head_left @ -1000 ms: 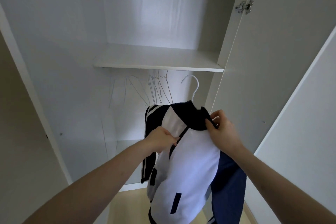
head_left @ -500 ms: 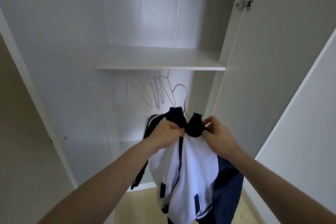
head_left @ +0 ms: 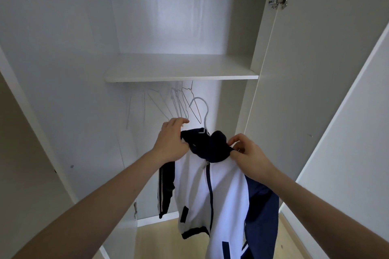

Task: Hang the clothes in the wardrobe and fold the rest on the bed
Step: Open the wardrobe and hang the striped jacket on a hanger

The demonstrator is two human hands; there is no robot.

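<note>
A white and navy zip jacket (head_left: 210,191) hangs on a white wire hanger (head_left: 203,111), held in front of the open wardrobe (head_left: 63,69). My left hand (head_left: 171,143) grips the left side of the dark collar, thumb under the cloth. On the collar's right side, my right hand (head_left: 249,154) pinches the fabric. The hanger's hook sticks up above the collar, below the shelf (head_left: 181,69). Its shoulders are hidden inside the jacket.
Several empty wire hangers (head_left: 179,103) hang under the shelf at the back. White wardrobe doors (head_left: 328,69) stand open on both sides. Light wooden floor (head_left: 168,239) shows below the jacket.
The jacket has risen toward the shelf, and both hands have shifted on the collar. The hanger hook now stands clear above the collar, close to the other hangers.
</note>
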